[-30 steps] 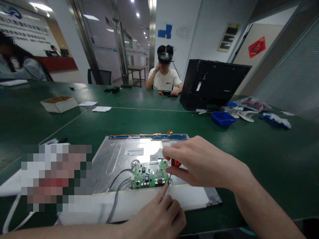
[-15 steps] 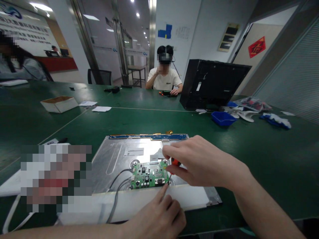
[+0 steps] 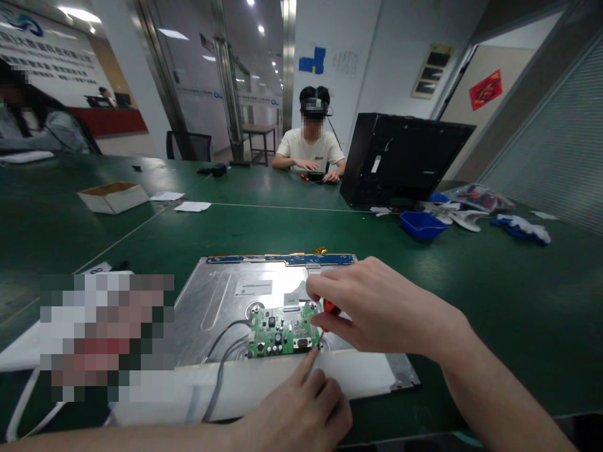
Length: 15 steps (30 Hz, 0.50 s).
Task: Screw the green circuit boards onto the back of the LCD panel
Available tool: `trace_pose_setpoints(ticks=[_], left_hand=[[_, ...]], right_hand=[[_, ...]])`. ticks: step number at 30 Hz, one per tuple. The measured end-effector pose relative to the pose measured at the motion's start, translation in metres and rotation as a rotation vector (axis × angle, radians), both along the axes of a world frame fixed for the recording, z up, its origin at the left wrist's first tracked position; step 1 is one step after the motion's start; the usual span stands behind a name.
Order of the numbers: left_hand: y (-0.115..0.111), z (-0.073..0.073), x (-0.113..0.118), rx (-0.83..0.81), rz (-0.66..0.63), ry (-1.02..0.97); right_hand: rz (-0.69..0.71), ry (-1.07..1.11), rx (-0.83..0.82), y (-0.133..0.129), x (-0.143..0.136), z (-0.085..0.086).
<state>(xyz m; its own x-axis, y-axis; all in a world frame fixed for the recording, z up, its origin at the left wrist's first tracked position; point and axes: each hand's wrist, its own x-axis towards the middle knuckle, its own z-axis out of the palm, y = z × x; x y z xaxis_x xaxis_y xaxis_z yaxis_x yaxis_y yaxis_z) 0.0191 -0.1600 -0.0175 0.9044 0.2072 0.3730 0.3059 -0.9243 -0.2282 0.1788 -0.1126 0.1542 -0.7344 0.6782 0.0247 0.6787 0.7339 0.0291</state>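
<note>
A silver display panel (image 3: 221, 307) lies back-up on the green table, with a small green circuit board (image 3: 282, 331) on it near the front edge. My right hand (image 3: 377, 307) is closed around a red-handled screwdriver (image 3: 330, 307), its tip down at the board's right corner. My left hand (image 3: 301, 408) rests at the panel's front edge, forefinger stretched toward the same corner beside the screwdriver tip. Grey wires (image 3: 221, 358) run from the board's left side off the panel.
A black monitor shell (image 3: 400, 157) stands at the back right, with a blue tray (image 3: 421, 223) and gloves beside it. A cardboard box (image 3: 113, 196) and papers lie at the left. A person sits across the table; another sits far left.
My hands have barely moved. The person across the table has lowered a hand from the face to the table.
</note>
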Motion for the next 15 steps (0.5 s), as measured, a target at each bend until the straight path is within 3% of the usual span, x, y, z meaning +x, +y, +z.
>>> trace_pose_setpoints(ticks=[4, 15], left_hand=[[0.0003, -0.0019, 0.0004, 0.002, 0.003, -0.011], [-0.0002, -0.0008, -0.0004, 0.004, 0.001, 0.071]], right_hand=[[-0.043, -0.022, 0.021, 0.0016, -0.0025, -0.0007], [0.03, 0.022, -0.069, -0.003, -0.0032, 0.0019]])
